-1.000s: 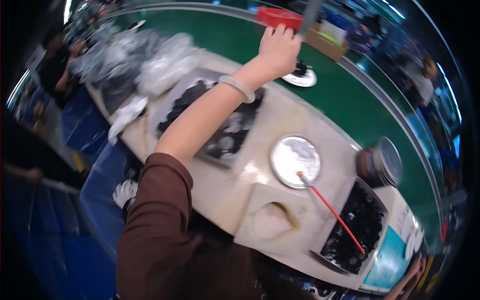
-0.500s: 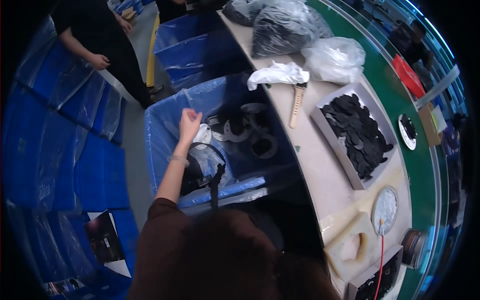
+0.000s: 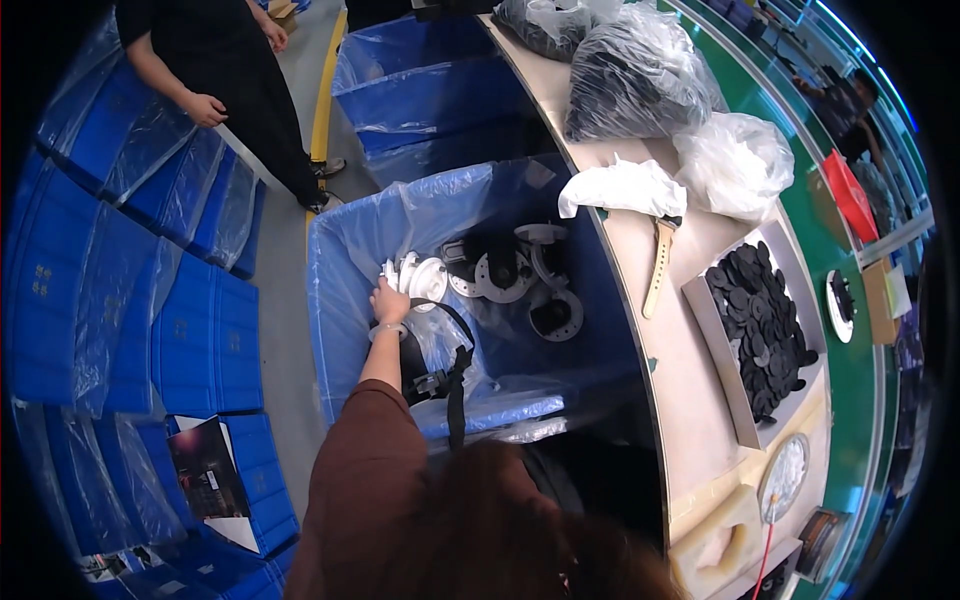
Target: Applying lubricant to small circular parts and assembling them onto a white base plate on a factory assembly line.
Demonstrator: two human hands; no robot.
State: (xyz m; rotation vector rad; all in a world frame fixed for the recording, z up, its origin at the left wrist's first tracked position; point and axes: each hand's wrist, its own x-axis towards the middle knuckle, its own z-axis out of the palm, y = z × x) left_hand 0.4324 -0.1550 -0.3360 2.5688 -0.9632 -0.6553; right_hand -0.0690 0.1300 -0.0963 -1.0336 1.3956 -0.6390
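My left hand (image 3: 389,303) is down inside a blue bin (image 3: 340,255) lined with clear plastic film. Its fingers are curled against the edge of a white round plastic part (image 3: 408,270), and the fingertips are partly hidden. Another white round part (image 3: 428,283) lies right beside it. Farther right in the bin are several white ring-shaped parts with dark centres (image 3: 503,277). A black strap (image 3: 457,385) with a buckle hangs near my left forearm. My right hand does not show.
A pale worktable (image 3: 640,370) stands to the right, bearing a tray of black discs (image 3: 757,325), a beige-strapped watch (image 3: 660,260) and filled plastic bags (image 3: 640,80). Stacked blue crates (image 3: 205,345) line the left. Another person (image 3: 215,80) stands ahead at the left.
My left hand has come down onto the white parts and its fingers now touch one. The view has shifted, so the bin and table appear farther right and lower.
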